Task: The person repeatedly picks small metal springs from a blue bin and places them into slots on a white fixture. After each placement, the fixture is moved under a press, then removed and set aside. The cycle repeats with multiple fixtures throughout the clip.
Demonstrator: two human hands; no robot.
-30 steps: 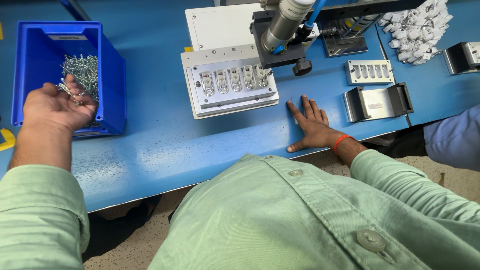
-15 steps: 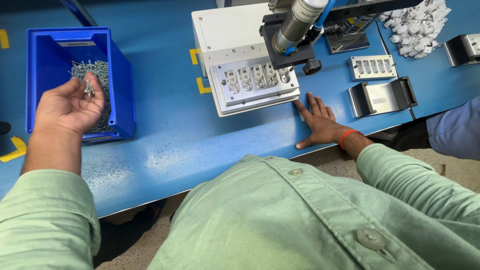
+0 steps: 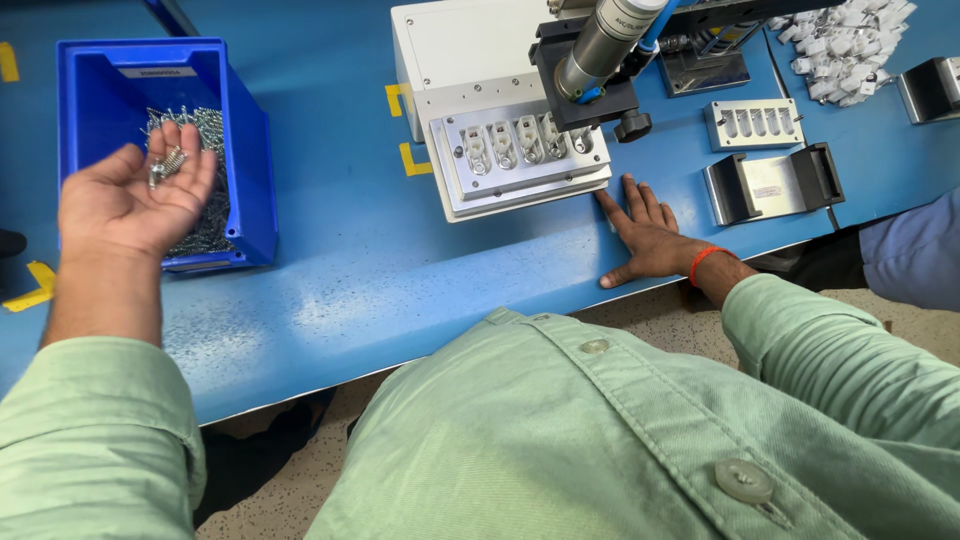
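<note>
Left hand (image 3: 130, 200) of mine is cupped palm-up over the near edge of the blue bin (image 3: 250, 150), small metal springs (image 3: 167, 163) lying on my fingers, above the loose pile inside. My right hand (image 3: 645, 235) lies flat, fingers spread, on the blue table (image 3: 340, 260), just beside the metal fixture plate (image 3: 520, 160).

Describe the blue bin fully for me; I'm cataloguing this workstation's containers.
The blue bin is an open-topped box of what looks like hard plastic, with a pale label strip inside its far wall. It stands upright on the blue table, left of the white fixture machine. A heap of small metal springs covers its floor. The left hand, palm up with a few springs, hovers over its near edge.
</note>
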